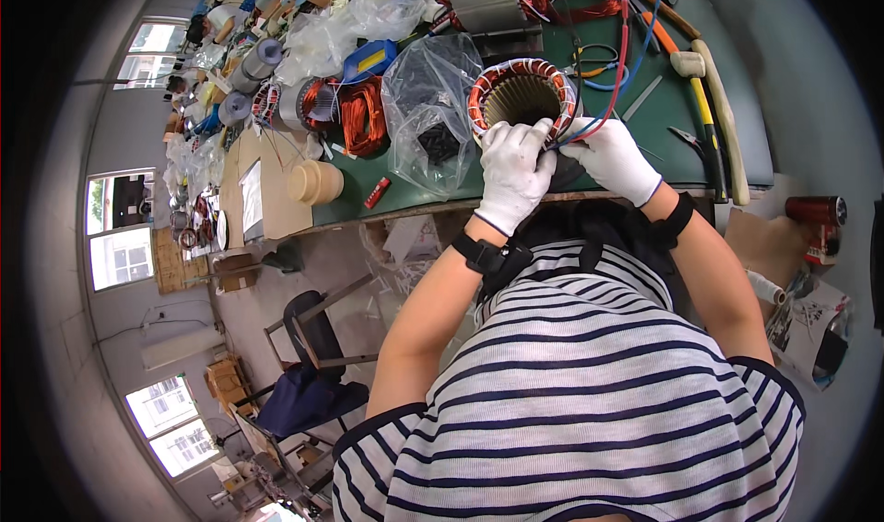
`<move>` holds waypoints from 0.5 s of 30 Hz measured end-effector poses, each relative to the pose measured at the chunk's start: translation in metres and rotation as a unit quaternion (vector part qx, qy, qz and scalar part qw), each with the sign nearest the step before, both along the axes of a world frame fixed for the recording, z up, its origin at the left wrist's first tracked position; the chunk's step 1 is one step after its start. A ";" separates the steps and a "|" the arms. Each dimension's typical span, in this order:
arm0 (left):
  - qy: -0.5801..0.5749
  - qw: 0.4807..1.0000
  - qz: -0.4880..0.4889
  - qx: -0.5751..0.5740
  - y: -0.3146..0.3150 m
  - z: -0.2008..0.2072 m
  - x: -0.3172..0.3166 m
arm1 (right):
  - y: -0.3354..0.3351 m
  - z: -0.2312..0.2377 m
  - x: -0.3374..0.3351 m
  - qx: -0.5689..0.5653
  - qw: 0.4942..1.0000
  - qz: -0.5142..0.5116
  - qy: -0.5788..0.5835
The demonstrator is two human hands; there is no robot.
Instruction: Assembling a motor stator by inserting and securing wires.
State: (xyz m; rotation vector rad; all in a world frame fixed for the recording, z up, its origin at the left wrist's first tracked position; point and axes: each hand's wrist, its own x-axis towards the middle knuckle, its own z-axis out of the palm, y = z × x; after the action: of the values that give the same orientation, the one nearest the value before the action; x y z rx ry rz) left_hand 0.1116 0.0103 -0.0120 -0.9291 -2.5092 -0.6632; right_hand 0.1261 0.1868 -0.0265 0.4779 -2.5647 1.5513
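Head view: I count two white-gloved hands and, between them at upper centre of the frame, one ring-shaped stator on the green table. My left hand lies back up, fingers bent onto the stator's near rim; I cannot tell whether that grip pinches it. My right hand angles in toward upper left, its fingertips by the red and blue leads; I cannot tell whether its grip pinches them. Left of centre sit one clear bag and one cream tub.
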 end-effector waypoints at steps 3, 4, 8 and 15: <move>-0.007 1.000 0.010 -0.007 0.000 0.001 0.001 | -0.001 0.001 -0.001 -0.036 0.999 0.003 -0.004; -0.009 1.000 0.009 -0.009 0.000 0.002 0.000 | -0.001 0.005 -0.002 -0.041 0.999 0.002 0.006; -0.068 0.997 -0.007 -0.030 -0.004 0.016 -0.005 | -0.002 0.003 0.001 -0.089 0.996 -0.004 0.002; -0.276 0.948 -0.140 0.073 0.015 0.093 -0.033 | -0.008 0.014 -0.010 -0.105 0.994 0.014 0.032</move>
State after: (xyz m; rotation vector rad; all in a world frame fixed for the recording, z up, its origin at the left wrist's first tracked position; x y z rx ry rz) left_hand 0.0782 0.0254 0.0814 -1.1860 -2.7595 -1.3425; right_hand 0.1160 0.1791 -0.0121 0.5330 -2.3232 1.7605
